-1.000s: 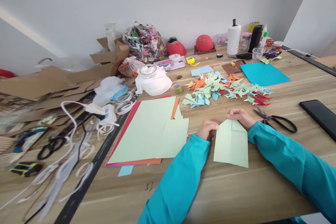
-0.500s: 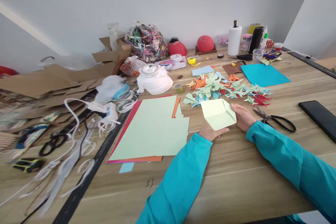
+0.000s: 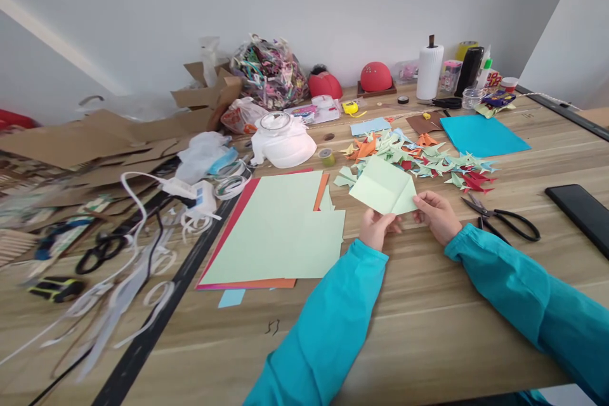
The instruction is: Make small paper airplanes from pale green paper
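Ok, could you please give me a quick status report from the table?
Left hand and right hand both gripping green paper. Paper creased across. Folded-paper pile just beyond; scissors to the right, untouched.

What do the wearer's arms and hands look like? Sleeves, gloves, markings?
Left sleeve and right sleeve: matching plain turquoise, long, loose, wrinkled, narrowing at the wrists. Left hand and right hand: bare, no gloves. No markings or cables visible on either arm.

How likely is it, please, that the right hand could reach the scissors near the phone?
Probably yes: the scissors lie close beside the right hand with nothing visible between, though it holds the green paper.
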The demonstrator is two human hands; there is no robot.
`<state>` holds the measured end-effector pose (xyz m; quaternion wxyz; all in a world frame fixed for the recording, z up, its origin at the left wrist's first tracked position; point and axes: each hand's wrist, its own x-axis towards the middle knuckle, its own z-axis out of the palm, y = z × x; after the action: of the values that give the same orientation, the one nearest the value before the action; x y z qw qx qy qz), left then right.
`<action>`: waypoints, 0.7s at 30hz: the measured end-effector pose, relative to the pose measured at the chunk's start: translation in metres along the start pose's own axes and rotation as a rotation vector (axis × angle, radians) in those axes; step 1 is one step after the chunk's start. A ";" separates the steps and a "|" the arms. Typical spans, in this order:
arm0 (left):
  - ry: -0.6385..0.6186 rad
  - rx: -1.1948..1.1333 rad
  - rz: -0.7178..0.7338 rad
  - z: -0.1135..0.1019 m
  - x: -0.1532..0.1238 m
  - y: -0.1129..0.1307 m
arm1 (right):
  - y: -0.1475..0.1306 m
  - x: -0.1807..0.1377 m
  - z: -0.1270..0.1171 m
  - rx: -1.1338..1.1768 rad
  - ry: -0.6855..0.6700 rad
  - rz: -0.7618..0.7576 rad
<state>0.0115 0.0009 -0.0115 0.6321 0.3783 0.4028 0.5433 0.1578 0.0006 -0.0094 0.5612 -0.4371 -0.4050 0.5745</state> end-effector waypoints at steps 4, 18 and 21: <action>0.070 -0.046 0.054 0.004 0.000 0.004 | -0.001 -0.001 0.002 -0.014 0.058 -0.062; 0.332 1.140 1.053 -0.002 -0.013 0.003 | 0.000 -0.003 -0.007 -0.835 0.134 -0.727; 0.288 1.353 1.173 0.005 -0.019 0.004 | 0.000 -0.010 -0.004 -0.989 -0.007 -0.878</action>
<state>0.0129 -0.0182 -0.0041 -0.1597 0.7416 0.4539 0.4674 0.1611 -0.0092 -0.0103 0.4752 -0.4356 -0.7634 0.0399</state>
